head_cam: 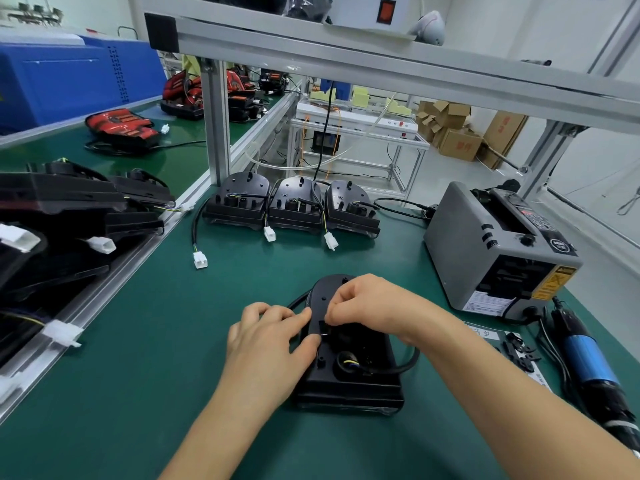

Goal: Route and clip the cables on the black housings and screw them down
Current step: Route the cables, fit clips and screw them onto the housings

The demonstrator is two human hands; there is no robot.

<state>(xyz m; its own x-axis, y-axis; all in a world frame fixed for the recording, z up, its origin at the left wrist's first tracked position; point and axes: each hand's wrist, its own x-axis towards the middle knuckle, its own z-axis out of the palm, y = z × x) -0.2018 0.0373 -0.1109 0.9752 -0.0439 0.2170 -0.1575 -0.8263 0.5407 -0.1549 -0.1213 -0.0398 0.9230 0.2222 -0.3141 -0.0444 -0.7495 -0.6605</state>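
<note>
two bare hands worked on one black housing on a green mat.
the near housing point(349, 379), matt black moulded plastic with a rounded top and a squared base, lay flat at the front centre of the mat point(138, 341), under both hands. the left hand point(266, 344) rested on its left edge, fingers loosely extended, thumb pressing the surface. the right hand point(367, 303) had its fingers curled, the tips pinching a small black clip point(323, 328) at the housing's middle. a round black cable point(407, 364) looped out of the base to the right. three like housings point(296, 202) stood in a row behind, each trailing a white connector point(269, 233). to the right sat a grey tape dispenser point(498, 251) with a yellow warning label point(554, 282), print too small to read; a blue-barrelled screwdriver point(588, 362); and loose black clips point(519, 351) on a printed sheet, writing illegible.
</note>
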